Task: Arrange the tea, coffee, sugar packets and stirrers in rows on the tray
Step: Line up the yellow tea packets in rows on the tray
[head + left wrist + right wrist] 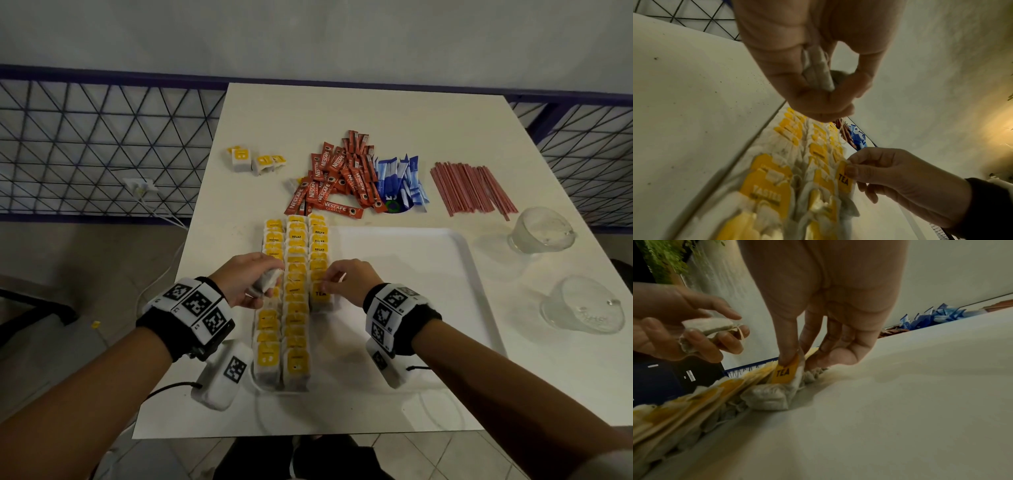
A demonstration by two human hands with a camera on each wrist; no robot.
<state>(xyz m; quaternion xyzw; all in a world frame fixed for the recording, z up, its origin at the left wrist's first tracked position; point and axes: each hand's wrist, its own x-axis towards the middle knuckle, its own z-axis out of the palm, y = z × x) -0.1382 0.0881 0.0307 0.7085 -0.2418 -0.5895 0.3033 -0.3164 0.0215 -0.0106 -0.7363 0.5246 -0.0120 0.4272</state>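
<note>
Three rows of yellow-tagged tea bags lie along the left side of the white tray. My left hand hovers over the left rows and grips a few loose tea bags in its curled fingers. My right hand pinches the yellow "TEA" tag of the nearest tea bag in the third row, pressing it down onto the tray. Behind the tray lie red coffee sticks, blue sugar packets and red stirrers.
A few more tea bags sit at the table's far left. Two upturned glass cups stand right of the tray. A wire fence runs behind the white table.
</note>
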